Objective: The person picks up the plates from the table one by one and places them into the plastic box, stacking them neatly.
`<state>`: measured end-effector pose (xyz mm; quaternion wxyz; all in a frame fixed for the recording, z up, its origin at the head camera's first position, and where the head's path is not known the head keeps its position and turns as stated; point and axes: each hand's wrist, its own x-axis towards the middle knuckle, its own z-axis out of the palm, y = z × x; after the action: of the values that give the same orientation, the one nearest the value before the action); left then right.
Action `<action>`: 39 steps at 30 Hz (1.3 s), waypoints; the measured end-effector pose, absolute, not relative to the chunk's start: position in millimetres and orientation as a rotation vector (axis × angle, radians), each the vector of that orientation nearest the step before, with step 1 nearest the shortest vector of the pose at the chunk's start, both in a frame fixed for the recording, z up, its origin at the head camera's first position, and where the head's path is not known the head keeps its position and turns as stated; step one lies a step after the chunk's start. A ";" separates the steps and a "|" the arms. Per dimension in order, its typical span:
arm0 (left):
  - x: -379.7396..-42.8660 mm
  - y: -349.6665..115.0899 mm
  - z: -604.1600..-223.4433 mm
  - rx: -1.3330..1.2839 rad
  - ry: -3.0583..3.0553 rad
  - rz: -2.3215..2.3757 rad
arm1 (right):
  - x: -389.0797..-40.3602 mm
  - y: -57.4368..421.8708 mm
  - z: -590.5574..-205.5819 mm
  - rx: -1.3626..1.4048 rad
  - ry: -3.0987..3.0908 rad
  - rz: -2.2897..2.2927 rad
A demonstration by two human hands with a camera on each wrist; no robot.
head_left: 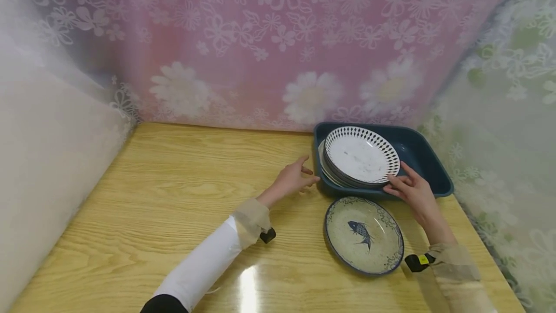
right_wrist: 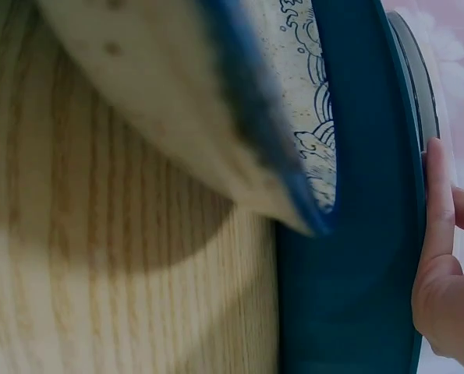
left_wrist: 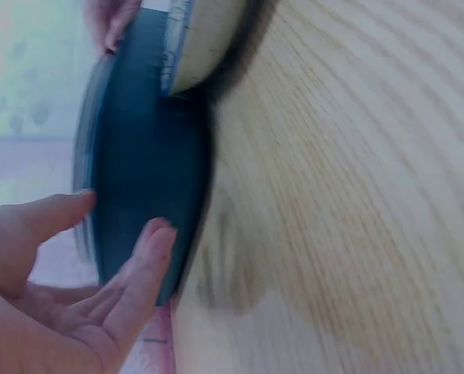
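A stack of white plates (head_left: 361, 156) lies in the left part of a dark blue basin (head_left: 419, 146); the top one has a black diamond border. My right hand (head_left: 414, 194) touches the stack's right front edge, a finger (right_wrist: 440, 206) lying straight along the rim. At the basin's left side is my left hand (head_left: 292, 181), its fingers spread and holding nothing. In the left wrist view, the fingertips are close to the basin wall (left_wrist: 150, 156); whether they touch it is unclear. A speckled plate (head_left: 365, 235) with a blue fish rests in front of the basin.
All of this stands on a wood-grain table (head_left: 182, 197). The basin is at its back right, near a pink flowered curtain (head_left: 269, 52). Pale flowered cloth (head_left: 512, 134) hangs along the right, and a whitish sheet (head_left: 56, 124) bounds the left side.
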<state>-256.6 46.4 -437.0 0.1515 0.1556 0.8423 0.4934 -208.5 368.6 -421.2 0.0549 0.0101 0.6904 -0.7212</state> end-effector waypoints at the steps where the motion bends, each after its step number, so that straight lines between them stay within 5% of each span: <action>1: -254.7 44.2 -436.2 0.441 2.391 1.414 | -208.3 368.1 -420.6 0.031 2.089 -2.200; 16: -203.8 61.1 -446.2 0.459 1.769 1.419 | -209.9 372.0 -427.1 -0.012 2.118 -2.250; 39: -192.1 55.8 -470.0 0.469 1.569 1.602 | -207.3 365.5 -430.1 -0.031 2.200 -2.220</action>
<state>-192.1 55.8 -470.0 0.4127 0.1866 0.6238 0.6370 -207.3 365.5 -430.1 0.0081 -0.0098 0.7037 -0.7103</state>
